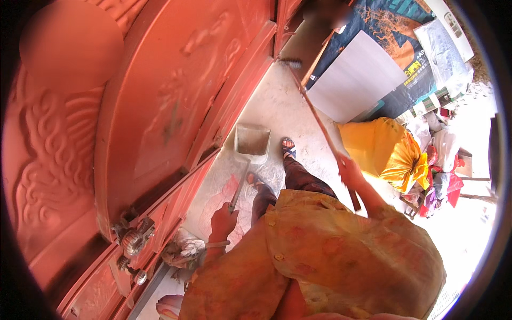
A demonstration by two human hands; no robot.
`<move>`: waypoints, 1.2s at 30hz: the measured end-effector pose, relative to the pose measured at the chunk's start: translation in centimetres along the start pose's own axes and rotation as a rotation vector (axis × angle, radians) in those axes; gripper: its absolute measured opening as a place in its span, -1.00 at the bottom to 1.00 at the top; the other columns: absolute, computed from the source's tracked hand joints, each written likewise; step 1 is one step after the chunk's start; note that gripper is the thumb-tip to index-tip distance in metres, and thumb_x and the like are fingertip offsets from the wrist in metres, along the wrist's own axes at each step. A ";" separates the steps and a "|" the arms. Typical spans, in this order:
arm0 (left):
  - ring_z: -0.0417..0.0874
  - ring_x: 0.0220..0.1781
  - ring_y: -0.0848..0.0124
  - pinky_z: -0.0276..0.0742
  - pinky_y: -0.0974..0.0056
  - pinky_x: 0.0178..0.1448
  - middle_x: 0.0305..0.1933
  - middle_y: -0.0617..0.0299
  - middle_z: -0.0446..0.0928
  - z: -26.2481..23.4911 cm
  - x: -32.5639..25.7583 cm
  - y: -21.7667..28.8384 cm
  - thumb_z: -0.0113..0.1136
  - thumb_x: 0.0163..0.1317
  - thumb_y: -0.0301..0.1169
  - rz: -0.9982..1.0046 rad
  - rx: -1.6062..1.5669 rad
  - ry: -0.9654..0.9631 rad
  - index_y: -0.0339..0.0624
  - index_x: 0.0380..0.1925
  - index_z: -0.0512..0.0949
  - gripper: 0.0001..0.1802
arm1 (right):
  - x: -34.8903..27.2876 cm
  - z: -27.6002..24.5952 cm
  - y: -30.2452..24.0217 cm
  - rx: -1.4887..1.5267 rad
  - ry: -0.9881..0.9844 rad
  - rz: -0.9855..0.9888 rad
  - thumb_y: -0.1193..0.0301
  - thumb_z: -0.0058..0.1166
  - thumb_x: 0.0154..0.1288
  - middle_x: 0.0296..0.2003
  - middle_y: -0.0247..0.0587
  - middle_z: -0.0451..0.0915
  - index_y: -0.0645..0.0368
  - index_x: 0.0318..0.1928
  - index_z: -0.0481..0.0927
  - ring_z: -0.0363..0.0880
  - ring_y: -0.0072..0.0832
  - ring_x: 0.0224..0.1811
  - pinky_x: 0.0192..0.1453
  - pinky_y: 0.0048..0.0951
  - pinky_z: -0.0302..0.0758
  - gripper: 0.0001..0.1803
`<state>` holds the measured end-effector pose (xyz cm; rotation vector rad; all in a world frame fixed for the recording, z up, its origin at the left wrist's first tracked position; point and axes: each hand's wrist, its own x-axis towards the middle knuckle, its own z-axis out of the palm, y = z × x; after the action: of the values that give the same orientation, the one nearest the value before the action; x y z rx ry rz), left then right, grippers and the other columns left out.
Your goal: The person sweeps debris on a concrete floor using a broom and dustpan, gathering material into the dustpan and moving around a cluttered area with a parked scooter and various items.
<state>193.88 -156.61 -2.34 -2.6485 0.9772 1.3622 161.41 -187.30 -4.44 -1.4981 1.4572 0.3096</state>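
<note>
My left hand [223, 221] is closed round the upper end of a long-handled dustpan [260, 158]. The pan, pale with a grey inside, rests on the floor just ahead of my feet, close to the red door. My right hand [349, 169] grips a long reddish-brown broom [320, 120] partway up its stick. Its head, small and dark with bristles, reaches the floor far ahead, near the foot of the door. From the head, the stick slants back to my right side. Dark shadow hides part of the floor beyond the broom head.
A large red embossed metal door [160, 106] with a lock runs along my left. Right of me stand a pale panel [357, 77], a printed dark board [392, 34], a yellow sack [373, 149] and several bags. A crumpled bundle [184, 249] lies by my left forearm.
</note>
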 end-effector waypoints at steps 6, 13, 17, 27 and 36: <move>0.63 -0.24 -0.07 0.50 -0.05 -0.16 -0.31 -0.10 0.61 0.4 -0.4 0.2 0.20 0.12 -0.15 0.003 -0.001 0.008 -0.15 -0.09 0.47 -0.58 | 8.9 2.3 0.0 -0.173 -0.024 -0.088 0.38 -0.21 0.33 -0.41 0.04 0.58 0.15 0.01 0.40 0.60 -0.12 -0.37 -0.39 -0.26 0.54 -0.72; 0.62 -0.21 -0.07 0.49 -0.05 -0.15 -0.31 -0.10 0.61 -0.1 0.5 -1.5 0.20 0.10 -0.14 0.030 0.037 -0.004 -0.14 -0.12 0.49 -0.59 | 2.6 6.9 6.4 -0.288 -0.034 -0.084 0.47 -0.18 0.29 -0.24 0.24 0.57 0.07 0.19 0.33 0.52 0.19 -0.18 -0.09 0.05 0.45 -0.57; 0.61 -0.19 -0.09 0.49 -0.05 -0.15 -0.30 -0.12 0.60 -0.1 1.4 -3.1 0.20 0.10 -0.14 0.119 0.125 -0.016 -0.16 -0.12 0.49 -0.58 | -4.5 8.2 10.3 -0.275 -0.053 -0.055 0.48 -0.16 0.28 -0.21 0.21 0.57 0.06 0.24 0.30 0.53 0.13 -0.15 -0.07 0.02 0.46 -0.52; 0.59 -0.16 -0.12 0.47 -0.10 -0.11 -0.24 -0.17 0.58 -0.2 0.0 -6.6 0.17 0.11 -0.14 0.222 0.239 -0.082 -0.21 -0.14 0.47 -0.58 | -23.4 16.5 15.8 0.060 0.081 0.287 0.38 -0.13 0.33 -0.27 0.13 0.62 0.12 0.21 0.41 0.61 -0.01 -0.22 -0.16 -0.17 0.52 -0.56; 0.59 -0.13 -0.09 0.48 -0.06 -0.10 -0.22 -0.13 0.59 0.4 -0.5 -5.8 0.17 0.11 -0.11 0.304 0.353 -0.140 -0.19 -0.10 0.47 -0.55 | -16.5 18.2 19.9 -0.124 0.189 -0.072 0.39 -0.28 0.37 -0.08 0.14 0.54 0.07 0.22 0.33 0.51 0.09 -0.08 -0.03 -0.03 0.46 -0.58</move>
<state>196.41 -151.53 -3.78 -2.1852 1.4877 1.2558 147.96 -159.17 -9.93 -1.7136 1.5512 0.2222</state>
